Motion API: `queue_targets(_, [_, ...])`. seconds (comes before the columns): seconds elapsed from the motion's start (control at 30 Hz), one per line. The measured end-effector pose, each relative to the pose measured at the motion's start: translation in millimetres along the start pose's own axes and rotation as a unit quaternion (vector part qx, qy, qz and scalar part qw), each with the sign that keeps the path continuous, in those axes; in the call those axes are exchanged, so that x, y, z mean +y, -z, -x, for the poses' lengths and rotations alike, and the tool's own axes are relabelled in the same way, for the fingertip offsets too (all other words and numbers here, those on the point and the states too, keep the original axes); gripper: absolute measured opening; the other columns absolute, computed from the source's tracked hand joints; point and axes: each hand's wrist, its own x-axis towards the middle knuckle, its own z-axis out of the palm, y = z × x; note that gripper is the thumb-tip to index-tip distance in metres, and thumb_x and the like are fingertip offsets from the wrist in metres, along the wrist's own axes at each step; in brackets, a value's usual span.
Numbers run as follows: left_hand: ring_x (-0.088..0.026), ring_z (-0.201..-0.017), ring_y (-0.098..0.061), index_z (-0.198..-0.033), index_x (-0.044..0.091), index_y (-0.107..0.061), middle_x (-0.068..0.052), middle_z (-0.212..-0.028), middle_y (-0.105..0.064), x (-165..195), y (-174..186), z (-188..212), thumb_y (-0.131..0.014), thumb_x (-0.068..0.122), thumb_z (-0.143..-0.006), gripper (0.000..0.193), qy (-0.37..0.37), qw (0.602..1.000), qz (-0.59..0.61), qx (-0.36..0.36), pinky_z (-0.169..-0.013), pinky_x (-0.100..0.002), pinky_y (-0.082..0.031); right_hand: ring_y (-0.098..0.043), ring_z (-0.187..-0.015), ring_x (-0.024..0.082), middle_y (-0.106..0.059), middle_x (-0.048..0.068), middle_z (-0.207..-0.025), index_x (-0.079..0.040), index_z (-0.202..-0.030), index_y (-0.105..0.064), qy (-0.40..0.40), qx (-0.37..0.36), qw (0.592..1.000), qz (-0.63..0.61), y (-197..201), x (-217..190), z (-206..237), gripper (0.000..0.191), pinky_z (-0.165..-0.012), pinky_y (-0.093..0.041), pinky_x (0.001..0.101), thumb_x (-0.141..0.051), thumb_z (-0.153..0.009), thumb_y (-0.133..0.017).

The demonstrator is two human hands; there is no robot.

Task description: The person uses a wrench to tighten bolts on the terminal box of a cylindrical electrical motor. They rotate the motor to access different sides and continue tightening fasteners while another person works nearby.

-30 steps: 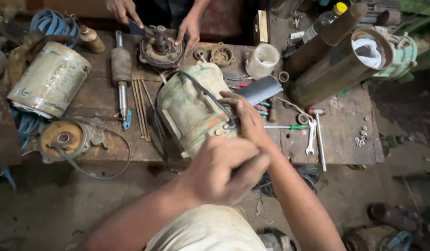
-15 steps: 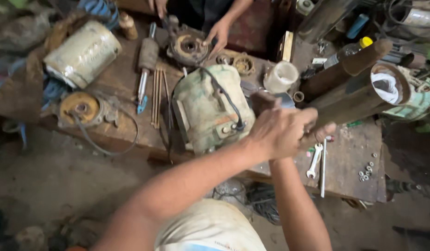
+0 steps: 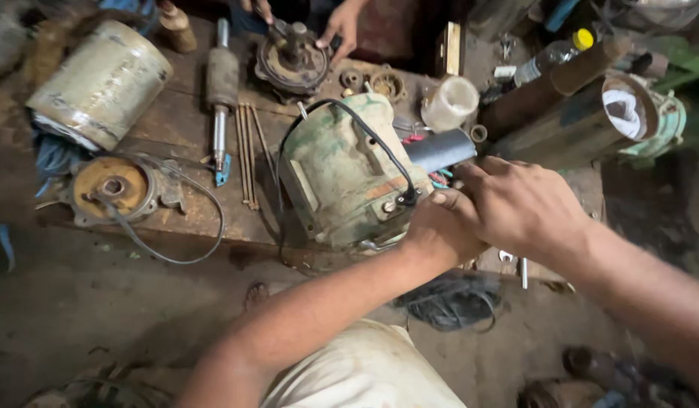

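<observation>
Two bare hands meet at the right end of a worn green-painted metal motor housing [image 3: 342, 177] that sits near the front edge of the wooden bench [image 3: 179, 125]. The left hand [image 3: 440, 230] is curled against the housing's right end by the black cable's entry, apparently steadying it; whether its fingers pinch anything I cannot tell. The right hand [image 3: 527, 204] lies folded over the left, its grip closed, and what it has hold of is hidden. A black cable [image 3: 364, 132] arches over the housing's top. To the left lie a rusty round end cover with a loose wire [image 3: 111, 189], a bundle of thin rods [image 3: 247, 155] and a steel rotor shaft [image 3: 222, 83], laid out apart like stripped-down parts. Farther left rests a pale cylindrical casing [image 3: 100, 83]. At the far edge another person's hands [image 3: 342, 26] hold a dark round motor part [image 3: 293, 60], and a white plastic cup [image 3: 449, 102] stands right of it.
</observation>
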Motion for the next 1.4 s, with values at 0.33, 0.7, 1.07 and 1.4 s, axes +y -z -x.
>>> queue_targets(0.33, [-0.027,-0.117,-0.063,-0.114,0.016,-0.07,-0.008,-0.12,-0.068,-139,78,48,-0.06,0.036,-0.106,0.024,-0.08,0.979,0.087,0.166,-0.105,-0.047,-0.046,-0.063,-0.044,0.023,-0.065,0.008,-0.063,-0.011,-0.12,-0.067,0.054,-0.135,0.984,0.101,-3,-10,-63,0.05,-0.042,-0.054,0.04,-0.048,-0.103,-0.039])
queue_targets(0.7, [-0.039,-0.089,-0.071,-0.099,0.005,-0.072,-0.017,-0.096,-0.071,-302,86,-21,-0.062,0.05,-0.102,0.046,0.179,0.959,0.15,0.161,-0.076,-0.048,-0.055,-0.059,-0.034,0.025,-0.06,0.008,-0.049,-0.012,-0.071,-0.071,-0.006,-0.275,0.959,-0.067,-18,13,-101,0.049,-0.042,-0.053,0.0435,-0.052,-0.094,-0.052])
queue_targets(1.07, [-0.036,-0.091,-0.073,-0.102,0.003,-0.072,-0.016,-0.1,-0.072,-324,65,-32,-0.064,0.043,-0.106,0.041,0.141,0.95,0.192,0.2,-0.08,-0.042,-0.058,-0.062,-0.102,0.036,-0.066,0.017,-0.102,-0.005,-0.111,-0.064,0.017,-0.11,0.952,-0.286,-144,81,-153,0.03,-0.091,-0.048,0.0473,-0.026,-0.102,-0.045])
queue_targets(1.4, [-0.035,-0.087,-0.072,-0.101,0.002,-0.07,-0.016,-0.095,-0.07,-315,54,-28,-0.061,0.041,-0.111,0.041,0.139,0.946,0.213,0.202,-0.074,-0.04,-0.055,-0.059,-0.099,0.035,-0.061,0.016,-0.101,-0.003,-0.112,-0.061,0.023,0.009,0.915,-0.404,-230,83,-157,0.025,-0.09,-0.047,0.0437,-0.02,-0.106,-0.044])
